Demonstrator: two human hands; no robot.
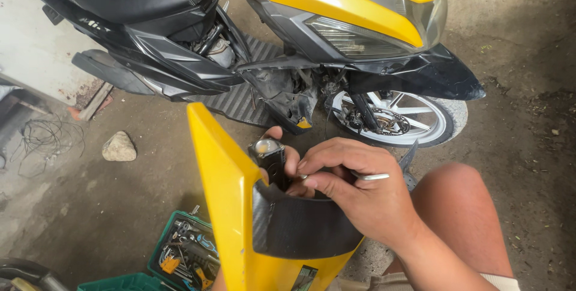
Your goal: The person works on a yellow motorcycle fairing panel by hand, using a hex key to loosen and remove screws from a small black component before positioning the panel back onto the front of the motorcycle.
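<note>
I hold a yellow scooter body panel (225, 207) upright in front of me, with its black inner lining (306, 228) facing me. My left hand (287, 154) is mostly hidden behind the panel; its fingers wrap a small black fitting with a round shiny top (268, 150) at the panel's upper edge. My right hand (354, 192) rests on the lining's rim, fingertips pinched right beside that fitting. A thin silver metal tool (373, 177) sticks out between the right fingers.
A yellow and black scooter (336, 9) stands ahead with side covers off, front wheel (420, 120) at right. A green toolbox (183, 258) with several tools lies at lower left. A stone (119, 146) and loose wire (45, 138) lie on the dirt floor. My bare knee (462, 213) is at right.
</note>
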